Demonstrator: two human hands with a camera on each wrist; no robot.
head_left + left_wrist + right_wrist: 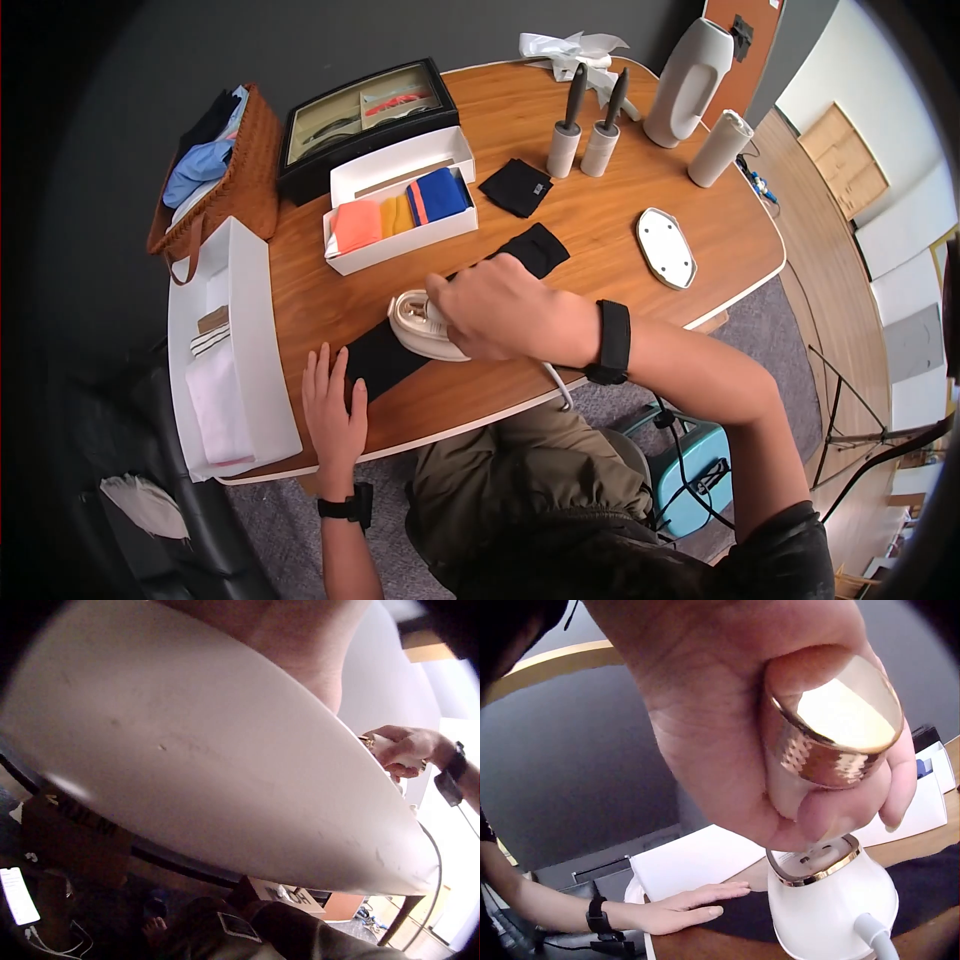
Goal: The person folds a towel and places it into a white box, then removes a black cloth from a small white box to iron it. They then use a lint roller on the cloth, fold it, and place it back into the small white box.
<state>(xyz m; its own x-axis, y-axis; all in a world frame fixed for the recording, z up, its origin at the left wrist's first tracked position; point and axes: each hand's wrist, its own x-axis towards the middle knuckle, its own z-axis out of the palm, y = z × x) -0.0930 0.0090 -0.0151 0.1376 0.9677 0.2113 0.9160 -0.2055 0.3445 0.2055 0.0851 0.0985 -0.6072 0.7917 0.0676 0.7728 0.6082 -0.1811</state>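
Note:
My right hand (500,305) grips the handle of a small white garment iron (425,325) with gold trim. In the right wrist view the fingers curl round the iron's gold-banded grip (817,761), above its white body (832,907) and cord. The iron is over the middle of a long black cloth (385,360) laid flat across the table. My left hand (335,410) lies with straight fingers at the cloth's left end, fingertips right at its edge. Beyond the cloth's far end is a folded black cloth (516,187) with a small label.
A white box (345,265) of folded coloured cloths stands behind the iron, before a black display case (300,170). Left are a long white box (280,400) and a wicker basket (255,150). Two lint rollers (563,150) and an oval white-topped tray (665,248) stand right.

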